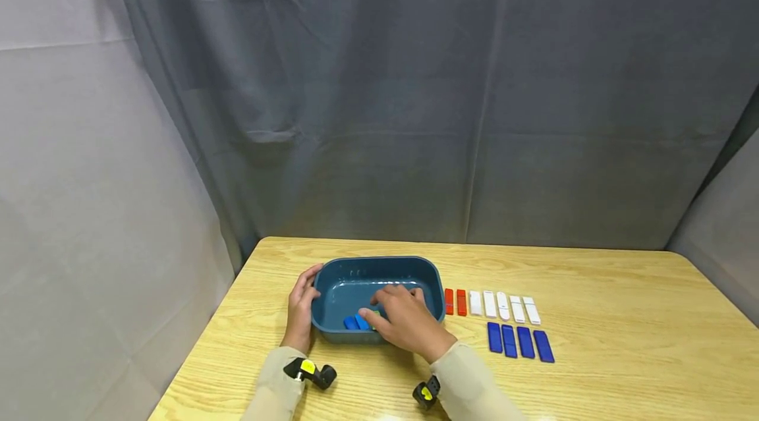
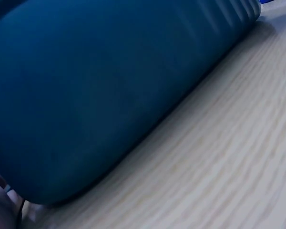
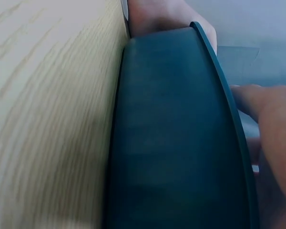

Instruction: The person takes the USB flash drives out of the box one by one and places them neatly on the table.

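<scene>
A dark teal plastic basin (image 1: 356, 338) with rounded corners sits on the table. At its left end my left hand (image 1: 301, 312) grips the rim, thumb over the edge and fingers along the outside. My right hand (image 1: 410, 323) reaches over the front wall into the basin, its fingers spread and bent downward. Beneath its thumb lie small flat blue pieces (image 1: 351, 323), like USB flash drives, and a bit of yellow-green shows beside them. Nothing shows pinched between the fingers. The right wrist view has the basin wall (image 3: 176, 129) up close, with right-hand fingers (image 3: 281, 129) past the rim.
Right of the basin, small flat pieces are lined up: two red pieces (image 1: 461, 302), several white pieces (image 1: 489, 304), and below them several dark blue pieces (image 1: 509, 340). The wooden table (image 1: 622, 355) ends at a grey curtain (image 1: 379, 111) behind.
</scene>
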Tool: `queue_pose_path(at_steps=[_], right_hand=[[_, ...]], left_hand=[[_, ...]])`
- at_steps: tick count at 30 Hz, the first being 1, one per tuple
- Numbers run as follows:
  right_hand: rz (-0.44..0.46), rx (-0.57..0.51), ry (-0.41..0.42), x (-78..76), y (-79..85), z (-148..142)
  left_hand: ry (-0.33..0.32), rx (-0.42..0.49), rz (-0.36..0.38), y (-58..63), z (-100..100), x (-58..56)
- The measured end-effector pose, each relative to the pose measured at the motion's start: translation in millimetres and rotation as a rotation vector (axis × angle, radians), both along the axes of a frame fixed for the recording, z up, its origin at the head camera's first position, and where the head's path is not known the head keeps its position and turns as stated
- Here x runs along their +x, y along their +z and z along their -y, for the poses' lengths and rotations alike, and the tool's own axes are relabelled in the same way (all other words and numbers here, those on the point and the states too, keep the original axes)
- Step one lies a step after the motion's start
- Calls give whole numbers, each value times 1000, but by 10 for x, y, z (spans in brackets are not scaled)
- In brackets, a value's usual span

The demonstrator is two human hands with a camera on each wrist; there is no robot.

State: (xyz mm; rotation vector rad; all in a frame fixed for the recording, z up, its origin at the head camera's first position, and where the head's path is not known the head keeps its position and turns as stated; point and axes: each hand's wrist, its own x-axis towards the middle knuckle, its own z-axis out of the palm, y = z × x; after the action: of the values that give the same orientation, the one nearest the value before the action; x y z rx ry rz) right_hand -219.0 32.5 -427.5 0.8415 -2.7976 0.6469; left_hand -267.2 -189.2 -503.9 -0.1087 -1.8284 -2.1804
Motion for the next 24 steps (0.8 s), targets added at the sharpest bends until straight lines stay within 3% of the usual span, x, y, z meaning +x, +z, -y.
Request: queue_pose_path(at_steps=[8,17,24], right_hand=[[5,43,-5,8,-59,91],[60,88,-39,-13,-116,92],[96,78,-3,-28,-112,88]], left_hand=[[-21,-25,22,182,-6,119],[19,-35,28,4,-16,3],[16,-31,9,-22,-4,-13]])
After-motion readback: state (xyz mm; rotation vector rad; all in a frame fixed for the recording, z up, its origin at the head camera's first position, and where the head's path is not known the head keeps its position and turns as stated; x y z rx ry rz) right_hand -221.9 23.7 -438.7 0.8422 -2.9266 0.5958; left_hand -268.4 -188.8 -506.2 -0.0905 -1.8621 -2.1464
